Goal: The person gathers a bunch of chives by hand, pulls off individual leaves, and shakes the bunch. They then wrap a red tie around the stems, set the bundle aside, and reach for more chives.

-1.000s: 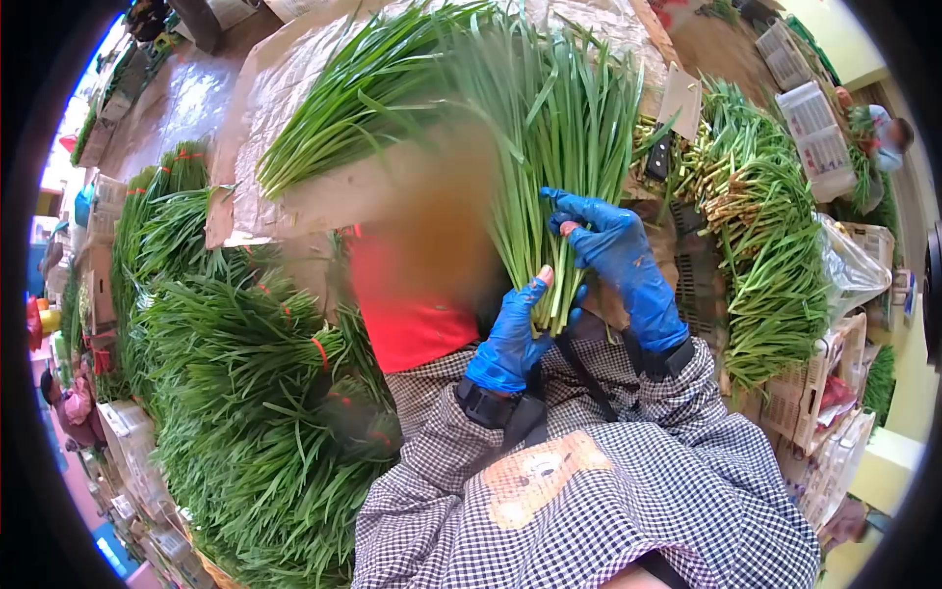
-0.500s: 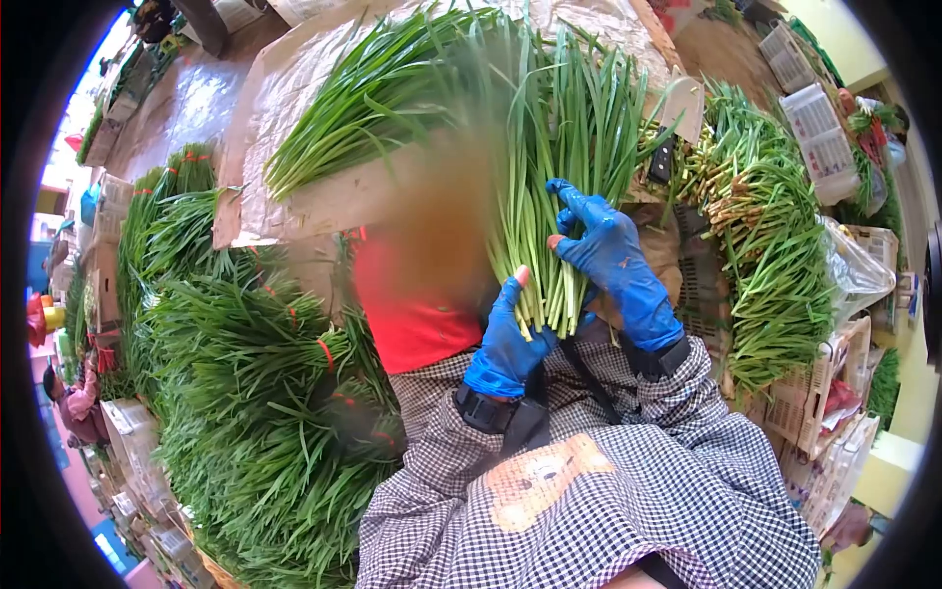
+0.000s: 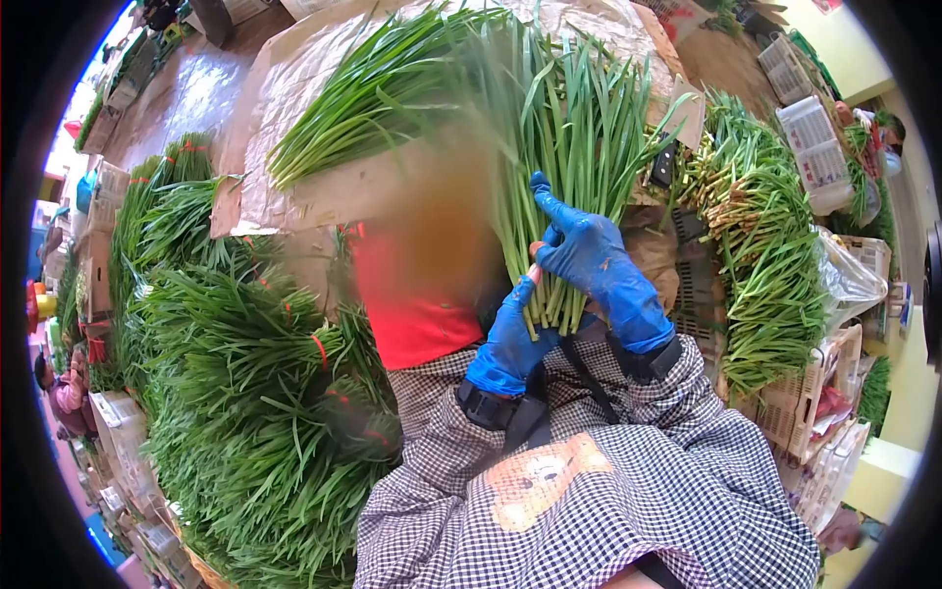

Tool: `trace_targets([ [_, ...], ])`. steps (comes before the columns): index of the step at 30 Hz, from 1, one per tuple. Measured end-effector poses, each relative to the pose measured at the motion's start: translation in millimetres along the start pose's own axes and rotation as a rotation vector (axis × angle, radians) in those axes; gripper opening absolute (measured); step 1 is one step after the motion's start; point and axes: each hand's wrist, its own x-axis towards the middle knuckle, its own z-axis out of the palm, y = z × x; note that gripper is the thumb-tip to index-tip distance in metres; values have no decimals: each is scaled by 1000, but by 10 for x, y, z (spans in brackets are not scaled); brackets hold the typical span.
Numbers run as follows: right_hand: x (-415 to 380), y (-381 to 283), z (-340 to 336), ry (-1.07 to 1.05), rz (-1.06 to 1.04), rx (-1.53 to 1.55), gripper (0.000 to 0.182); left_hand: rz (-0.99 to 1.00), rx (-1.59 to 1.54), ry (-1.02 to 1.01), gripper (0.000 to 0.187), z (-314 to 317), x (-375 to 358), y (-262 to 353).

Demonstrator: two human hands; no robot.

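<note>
A bunch of garlic chives [image 3: 554,177] stands upright just above the person's lap, its pale cut ends gathered low; the left hand [image 3: 510,339] has its grip clamped round those ends, and the right hand [image 3: 589,257] presses its fingers closed against the stalks just above. No tie shows on this bunch, so I judge it still unbound. Left of the bunch lie tied chive bundles [image 3: 255,383] with red bands, and right of it a heap of loose chives [image 3: 770,255].
</note>
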Motion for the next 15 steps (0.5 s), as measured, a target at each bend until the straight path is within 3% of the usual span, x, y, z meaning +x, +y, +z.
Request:
trace_targets([
  [10,2,86,-20,41,-9,40,75,-28,-118,-15,44,10,12,-12],
  [12,-8,86,-24,15,38,91,75,-35,-4,111,43,-33,42,-32],
  [15,-14,88,3,37,45,71,75,-9,89,116,40,-144,89,-57],
])
